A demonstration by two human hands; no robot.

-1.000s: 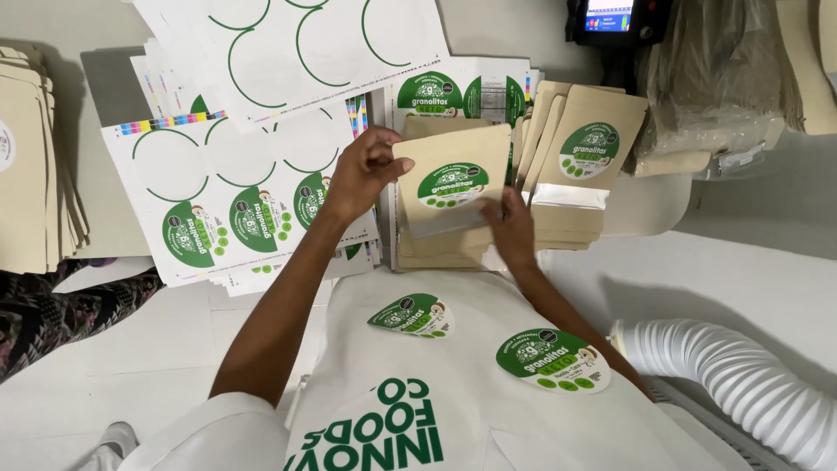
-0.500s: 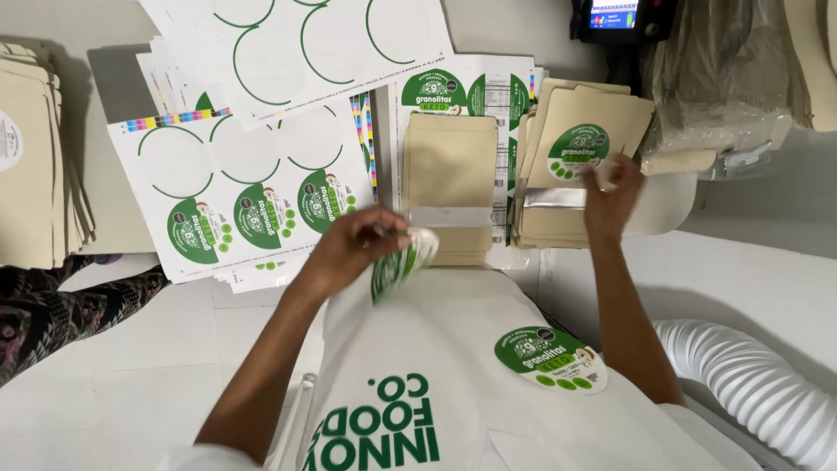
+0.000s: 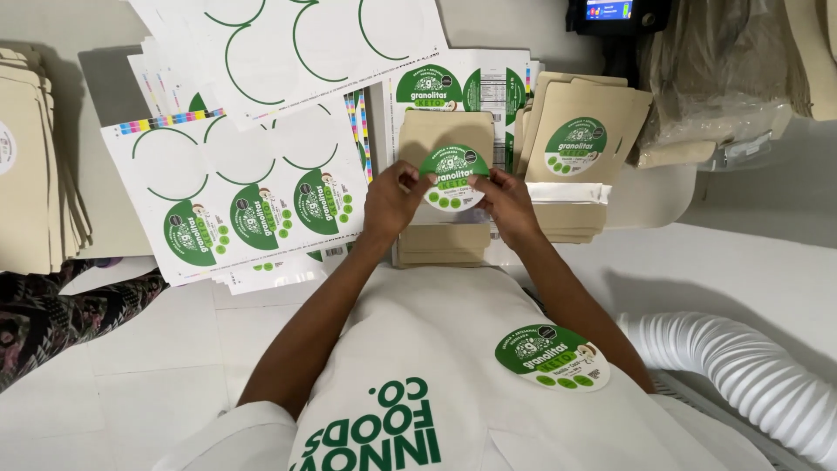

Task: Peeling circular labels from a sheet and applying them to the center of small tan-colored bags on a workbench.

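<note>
Both hands pinching round sticker (image 3: 453, 177)

round sticker (image 3: 453, 177): green and white | paper bags (image 3: 443, 139): tan | sticker sheets (image 3: 240, 187): white, green circles | apron (image 3: 410, 366): white, green lettering | hose (image 3: 741, 375): white, ribbed

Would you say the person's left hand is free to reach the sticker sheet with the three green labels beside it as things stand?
Probably not at once: the left hand pinches the round green sticker together with the right hand. The sticker sheet lies close by on its side with nothing between, so letting go would free the way.
</note>
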